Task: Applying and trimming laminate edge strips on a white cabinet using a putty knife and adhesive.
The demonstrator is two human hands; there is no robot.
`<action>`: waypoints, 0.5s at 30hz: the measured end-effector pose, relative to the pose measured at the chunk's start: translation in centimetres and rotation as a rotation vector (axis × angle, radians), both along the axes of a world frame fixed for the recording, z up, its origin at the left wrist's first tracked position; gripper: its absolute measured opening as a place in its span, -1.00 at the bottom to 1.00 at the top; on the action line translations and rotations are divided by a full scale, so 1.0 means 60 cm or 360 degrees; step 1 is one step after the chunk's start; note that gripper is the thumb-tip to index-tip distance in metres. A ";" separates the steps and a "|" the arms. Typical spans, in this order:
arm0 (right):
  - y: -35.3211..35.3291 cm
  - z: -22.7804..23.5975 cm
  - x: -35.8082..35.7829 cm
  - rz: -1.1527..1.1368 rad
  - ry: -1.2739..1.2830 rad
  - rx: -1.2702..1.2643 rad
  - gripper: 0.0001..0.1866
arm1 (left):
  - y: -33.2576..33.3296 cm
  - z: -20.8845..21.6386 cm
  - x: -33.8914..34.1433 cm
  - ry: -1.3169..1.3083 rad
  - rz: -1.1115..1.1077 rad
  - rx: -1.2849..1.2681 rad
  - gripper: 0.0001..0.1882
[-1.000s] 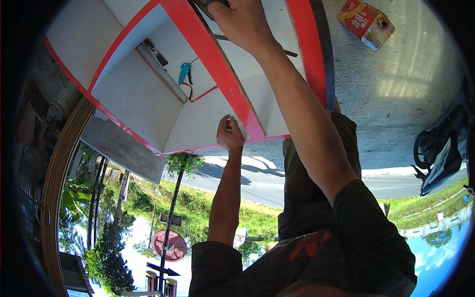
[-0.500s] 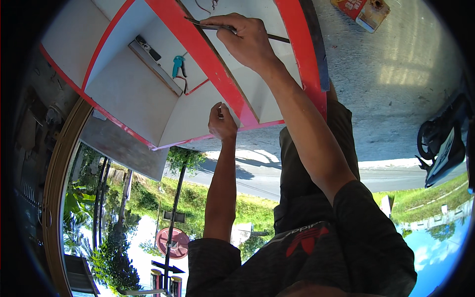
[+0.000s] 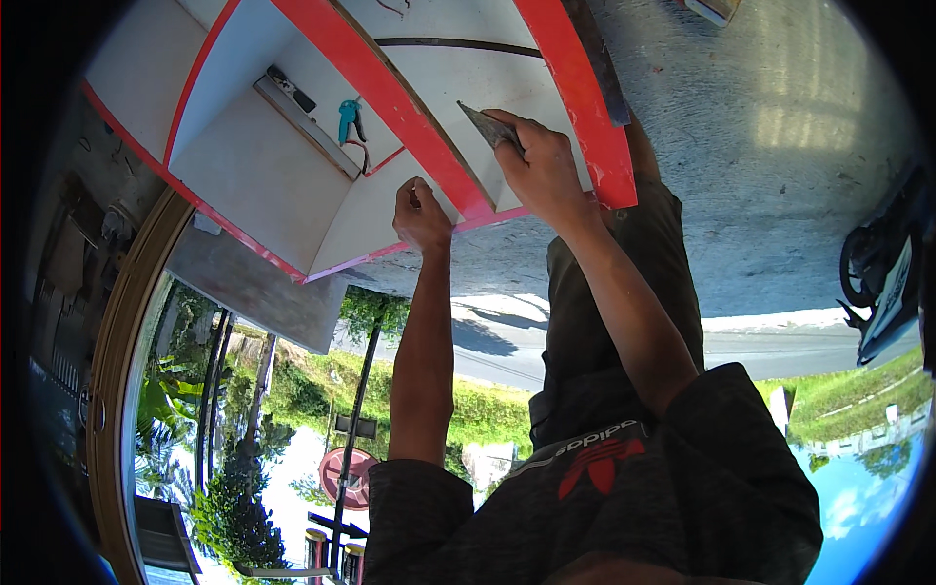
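Note:
My right hand (image 3: 548,168) grips a flat scraper (image 3: 484,128) with a grey, pointed blade. The blade is raised over the white inside of a cabinet with red-covered edges (image 3: 385,88), between its middle board and right-hand board. Farther left, my left hand (image 3: 423,216) is closed with curled fingers near the cabinet's front edge, beside the end of the middle board. Whatever its fingers may hold is hidden. Beyond the left hand, inside the cabinet, lies a teal and black hand tool (image 3: 350,121) with a thin red strip (image 3: 386,162) near it.
A black-handled tool (image 3: 292,89) rests by a narrow wooden ledge (image 3: 310,131) in the cabinet. A dark bar (image 3: 458,43) spans two boards. Rough concrete floor (image 3: 721,127) extends right, with a tin (image 3: 714,10) at the top edge and a motorcycle (image 3: 882,263) at far right.
My right hand has drawn the scraper away from the middle board's edge, toward me, and the blade is turned differently. My left hand has shifted slightly left, still curled. The view has moved a little.

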State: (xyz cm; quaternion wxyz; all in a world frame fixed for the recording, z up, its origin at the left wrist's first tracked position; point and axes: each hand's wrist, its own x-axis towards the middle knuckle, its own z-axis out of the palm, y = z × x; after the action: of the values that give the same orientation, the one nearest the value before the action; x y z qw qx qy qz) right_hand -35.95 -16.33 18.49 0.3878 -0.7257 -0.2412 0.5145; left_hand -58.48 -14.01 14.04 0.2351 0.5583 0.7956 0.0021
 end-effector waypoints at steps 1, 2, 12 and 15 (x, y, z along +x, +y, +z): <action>0.011 -0.004 -0.006 -0.0027 -0.0141 0.0101 -0.65 | 0.003 -0.007 0.012 -0.0030 -0.0003 0.0025 -0.69; 0.016 -0.003 -0.017 -0.0051 -0.0282 0.0187 -0.65 | -0.001 -0.012 0.014 -0.0061 -0.0005 0.0014 -0.69; -0.020 0.108 -0.057 0.0229 -0.0040 0.0703 -0.63 | -0.014 -0.075 -0.077 -0.0575 -0.0208 0.0363 -0.69; -0.044 0.167 0.076 0.0236 0.0404 0.0325 -0.62 | 0.007 -0.088 -0.110 -0.0502 0.0004 0.0334 -0.63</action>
State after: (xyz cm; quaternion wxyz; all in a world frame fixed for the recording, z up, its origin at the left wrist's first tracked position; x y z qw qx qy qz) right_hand -31.37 -18.97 28.50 0.4478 -0.5921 -0.2943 0.6019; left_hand -65.08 -13.56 8.74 0.2973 0.5715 0.7451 0.1728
